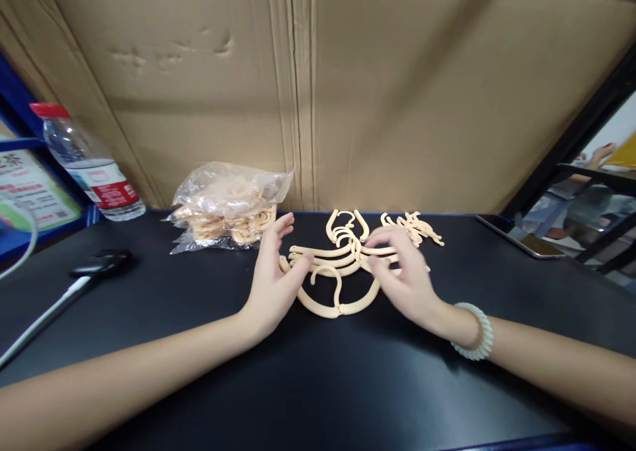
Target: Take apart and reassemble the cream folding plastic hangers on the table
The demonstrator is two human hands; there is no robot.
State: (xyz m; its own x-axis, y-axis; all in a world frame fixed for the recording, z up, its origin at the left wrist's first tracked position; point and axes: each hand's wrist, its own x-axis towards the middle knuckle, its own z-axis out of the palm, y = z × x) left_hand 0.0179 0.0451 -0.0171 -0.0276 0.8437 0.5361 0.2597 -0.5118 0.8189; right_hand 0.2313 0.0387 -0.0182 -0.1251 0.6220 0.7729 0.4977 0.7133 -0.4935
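Note:
On the black table lies a beige plastic clothes hanger (336,310), its hook pointing up and its two arms curving toward my hands. My left hand (271,282) is at its left end, thumb apart from the raised fingers; the thumb covers part of that arm. At the opposite end, my right hand (410,282) has loosely bent fingers, with a gap between thumb and forefinger. Its thumb hides the tip of the arm, so touch there is unclear. Just behind, several similar hangers (325,263) lie stacked, hooks together, partly under my right fingers.
Behind the stack lies a folded hanger (364,224), with a pile of small beige parts (415,227) to its right. A clear bag of beige pieces (228,202), a bottle (102,173) and a cable (54,318) are leftward. A phone (519,236) lies right. Cardboard (422,93) walls the back.

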